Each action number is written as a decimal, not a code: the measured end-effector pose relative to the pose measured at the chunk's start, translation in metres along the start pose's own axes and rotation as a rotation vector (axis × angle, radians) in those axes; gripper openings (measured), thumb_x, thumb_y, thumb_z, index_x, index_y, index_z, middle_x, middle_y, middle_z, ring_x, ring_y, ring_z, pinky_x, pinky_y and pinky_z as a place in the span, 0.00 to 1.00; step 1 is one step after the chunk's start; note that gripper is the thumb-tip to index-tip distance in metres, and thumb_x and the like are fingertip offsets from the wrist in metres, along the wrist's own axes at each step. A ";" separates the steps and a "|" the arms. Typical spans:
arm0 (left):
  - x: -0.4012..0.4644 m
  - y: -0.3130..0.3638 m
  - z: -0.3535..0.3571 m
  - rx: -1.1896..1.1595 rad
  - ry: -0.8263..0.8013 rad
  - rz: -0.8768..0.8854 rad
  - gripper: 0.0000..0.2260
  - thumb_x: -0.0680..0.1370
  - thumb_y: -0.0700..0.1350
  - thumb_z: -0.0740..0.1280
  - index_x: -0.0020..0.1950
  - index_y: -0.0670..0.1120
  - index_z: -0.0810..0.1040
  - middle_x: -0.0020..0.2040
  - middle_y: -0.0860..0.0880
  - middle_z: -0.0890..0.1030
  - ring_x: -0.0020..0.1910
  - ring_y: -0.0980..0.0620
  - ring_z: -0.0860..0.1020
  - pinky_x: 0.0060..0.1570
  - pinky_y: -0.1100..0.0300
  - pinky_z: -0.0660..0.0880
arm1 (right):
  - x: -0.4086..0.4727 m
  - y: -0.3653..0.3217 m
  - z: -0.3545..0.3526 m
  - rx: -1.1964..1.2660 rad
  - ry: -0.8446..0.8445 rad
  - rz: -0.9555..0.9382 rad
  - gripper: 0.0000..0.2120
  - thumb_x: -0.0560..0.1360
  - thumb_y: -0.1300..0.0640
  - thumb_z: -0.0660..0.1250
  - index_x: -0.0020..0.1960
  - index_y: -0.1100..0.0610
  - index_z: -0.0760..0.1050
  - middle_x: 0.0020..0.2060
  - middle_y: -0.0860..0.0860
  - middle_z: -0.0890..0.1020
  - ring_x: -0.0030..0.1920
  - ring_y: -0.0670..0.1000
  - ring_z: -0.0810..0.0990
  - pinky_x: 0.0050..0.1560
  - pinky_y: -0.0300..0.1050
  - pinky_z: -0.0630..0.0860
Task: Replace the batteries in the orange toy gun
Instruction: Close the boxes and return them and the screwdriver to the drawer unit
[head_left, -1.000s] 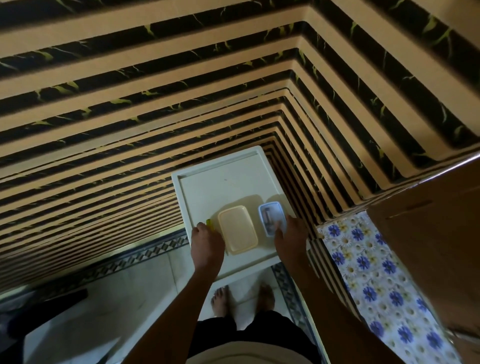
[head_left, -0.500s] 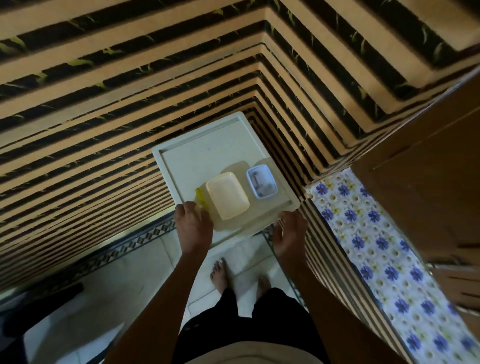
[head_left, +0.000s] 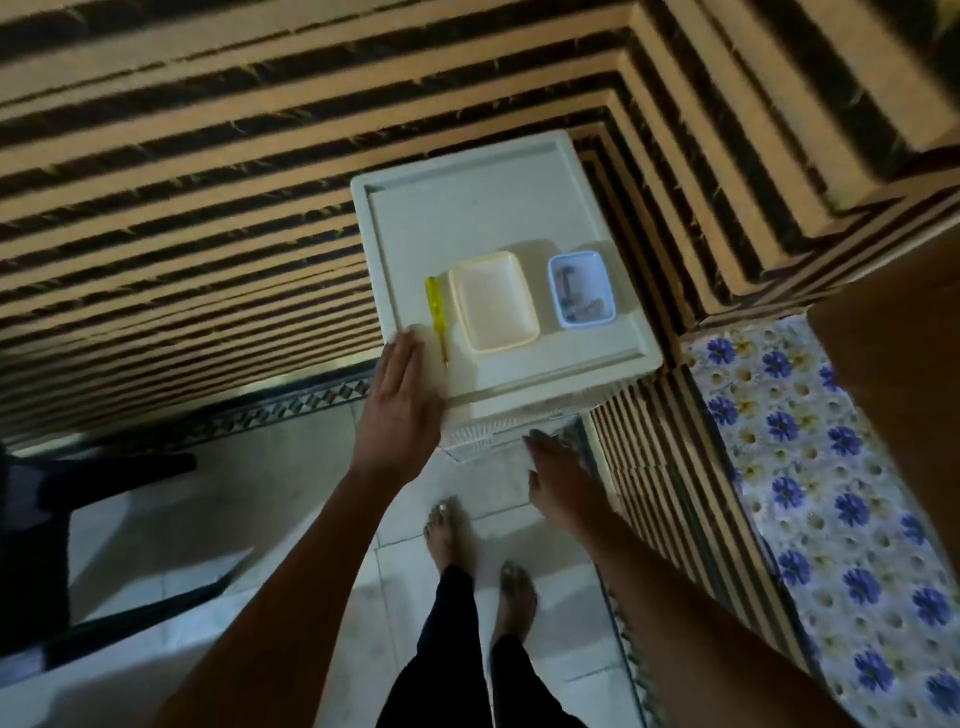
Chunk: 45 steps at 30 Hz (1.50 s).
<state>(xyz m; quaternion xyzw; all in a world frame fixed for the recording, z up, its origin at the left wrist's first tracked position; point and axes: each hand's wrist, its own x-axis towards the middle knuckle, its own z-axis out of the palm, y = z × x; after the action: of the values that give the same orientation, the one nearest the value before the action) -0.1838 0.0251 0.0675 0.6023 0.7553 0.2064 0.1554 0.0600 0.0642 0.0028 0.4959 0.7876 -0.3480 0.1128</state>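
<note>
A white plastic stand (head_left: 519, 218) with a rimmed top stands in the room's corner. On it lie a yellow screwdriver (head_left: 436, 317), a pale yellow lidded box (head_left: 496, 301) and a small blue-rimmed box (head_left: 582, 288) with small dark items inside. My left hand (head_left: 400, 400) rests flat with straight fingers on the stand's near left edge, just left of the screwdriver. Below the stand's front edge hangs my right hand (head_left: 556, 478), fingers straight, holding nothing. No orange toy gun shows.
Striped black-and-tan walls (head_left: 208, 208) close in behind and to the right of the stand. A floral blue-and-white cover (head_left: 831, 493) lies on a surface at the right, beside a brown wooden panel (head_left: 893, 374). Dark furniture (head_left: 31, 545) stands at the left on the pale tiled floor.
Both hands let go of the stand's front edge. The left hand opened flat, uncovering the screwdriver; the right hand dropped below the stand. The view shifted.
</note>
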 end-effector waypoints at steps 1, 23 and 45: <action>-0.001 -0.003 0.003 0.004 -0.001 0.018 0.30 0.85 0.55 0.56 0.83 0.41 0.54 0.84 0.44 0.53 0.84 0.45 0.48 0.79 0.40 0.57 | 0.007 0.002 0.008 -0.031 -0.016 -0.019 0.30 0.84 0.60 0.60 0.83 0.56 0.55 0.83 0.52 0.56 0.81 0.56 0.60 0.77 0.50 0.63; 0.001 -0.011 -0.004 0.053 -0.022 0.083 0.36 0.82 0.62 0.56 0.84 0.43 0.53 0.84 0.45 0.54 0.83 0.46 0.51 0.78 0.37 0.57 | -0.056 0.029 0.058 -0.293 0.395 -0.187 0.29 0.56 0.64 0.82 0.56 0.58 0.80 0.51 0.55 0.82 0.52 0.57 0.81 0.44 0.48 0.81; 0.009 -0.013 -0.039 0.001 -0.321 0.123 0.45 0.76 0.68 0.57 0.84 0.44 0.45 0.85 0.47 0.46 0.83 0.47 0.43 0.79 0.35 0.49 | -0.057 -0.015 -0.016 -0.443 0.948 -0.279 0.14 0.69 0.68 0.68 0.50 0.53 0.79 0.49 0.53 0.81 0.48 0.57 0.77 0.48 0.54 0.68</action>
<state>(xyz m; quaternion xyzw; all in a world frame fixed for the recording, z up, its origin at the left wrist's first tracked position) -0.2157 0.0262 0.0950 0.6727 0.6825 0.1163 0.2610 0.0776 0.0306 0.0509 0.4538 0.8649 0.0767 -0.2003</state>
